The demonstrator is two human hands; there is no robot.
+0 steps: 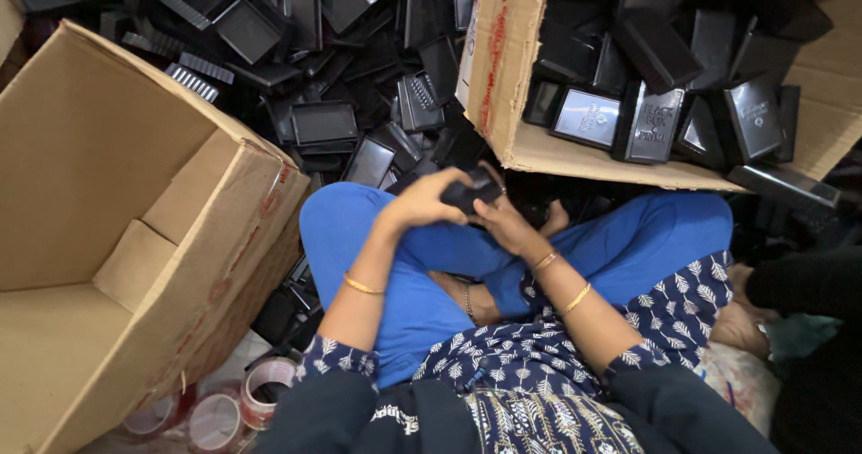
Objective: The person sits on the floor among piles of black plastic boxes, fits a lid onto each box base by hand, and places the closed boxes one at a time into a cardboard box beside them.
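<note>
I sit cross-legged in blue trousers (377, 247) and hold a small black plastic box (469, 193) over my knees with both hands. My left hand (424, 200) wraps its left side from above. My right hand (505, 223) grips its right end, one finger raised along the top. Gold bangles circle both wrists. Much of the box is hidden by my fingers.
A large empty cardboard carton (108, 238) lies open at the left. A second carton (503, 68) at the upper right holds several black boxes. A heap of loose black boxes and lids (314, 59) covers the floor ahead. Tape rolls (260, 387) lie at the lower left. Another person's dark sleeve (808, 283) is at the right.
</note>
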